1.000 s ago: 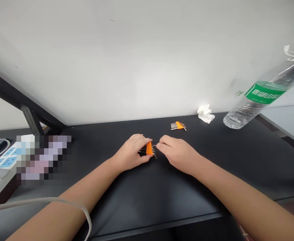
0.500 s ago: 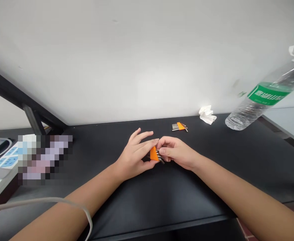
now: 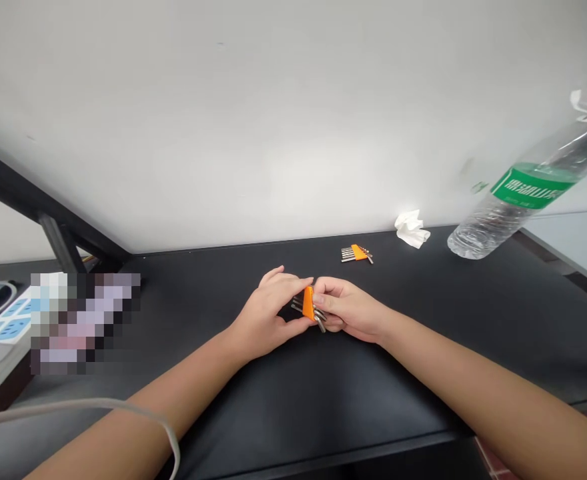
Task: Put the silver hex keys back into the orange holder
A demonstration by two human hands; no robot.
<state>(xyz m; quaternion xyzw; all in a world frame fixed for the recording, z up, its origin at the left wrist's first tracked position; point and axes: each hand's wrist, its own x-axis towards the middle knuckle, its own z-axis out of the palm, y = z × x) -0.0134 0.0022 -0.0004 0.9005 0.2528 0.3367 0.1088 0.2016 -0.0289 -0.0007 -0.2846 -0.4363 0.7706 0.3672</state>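
Between my hands, just above the black table, is a hex key set: an orange holder (image 3: 308,303) with several metal L-shaped keys (image 3: 321,324) through it. My left hand (image 3: 268,312) pinches the holder between thumb below and fingertips above. On the other side, my right hand (image 3: 347,305) has its thumb and curled fingers closed on the bent ends of the keys; which keys it grips is partly hidden. A second hex key set (image 3: 358,253) in an orange holder lies on the table behind my hands.
Crumpled white tissue (image 3: 411,229) lies by the wall. A large clear bottle (image 3: 516,187) with a green label stands at the right. White power strips (image 3: 13,327) and a pixelated item (image 3: 86,323) are at the left. A pale cable (image 3: 93,403) crosses over my left forearm.
My left fingers have drawn closer together on the holder. The holder has turned slightly, so the straight key ends now show on its left side. The camera view has shifted a little.
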